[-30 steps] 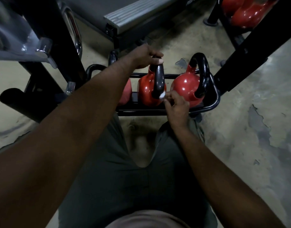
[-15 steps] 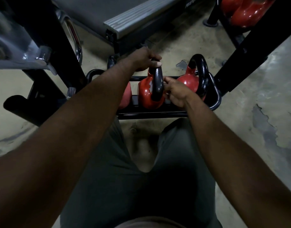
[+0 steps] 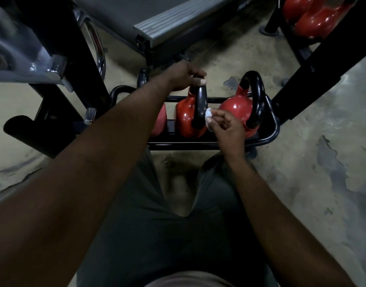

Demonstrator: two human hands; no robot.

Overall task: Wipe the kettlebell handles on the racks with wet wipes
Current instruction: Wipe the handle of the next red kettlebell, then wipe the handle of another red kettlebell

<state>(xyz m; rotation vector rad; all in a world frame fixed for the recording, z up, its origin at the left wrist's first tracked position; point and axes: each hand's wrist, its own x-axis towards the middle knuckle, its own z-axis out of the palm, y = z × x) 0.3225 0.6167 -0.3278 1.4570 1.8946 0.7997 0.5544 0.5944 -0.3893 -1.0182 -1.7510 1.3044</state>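
Note:
Three red kettlebells stand on a low black rack (image 3: 269, 137). The middle kettlebell (image 3: 186, 121) has a black handle (image 3: 200, 106); my left hand (image 3: 184, 76) grips the top of that handle. My right hand (image 3: 226, 126) pinches a small white wet wipe (image 3: 208, 116) and holds it against the right side of the same handle, low down. The right kettlebell (image 3: 236, 109) with its black handle (image 3: 257, 100) stands partly behind my right hand. My left forearm hides most of the left kettlebell (image 3: 158, 125).
A treadmill deck (image 3: 178, 23) lies beyond the rack. A black and chrome machine frame (image 3: 78, 65) stands at the left. A slanted black beam (image 3: 314, 71) crosses at the right, with more red kettlebells (image 3: 310, 15) behind it. My legs in grey shorts are below.
My right hand slid up along the middle handle half a second ago and has come back down, so the wipe shows again. My left hand kept its grip on top.

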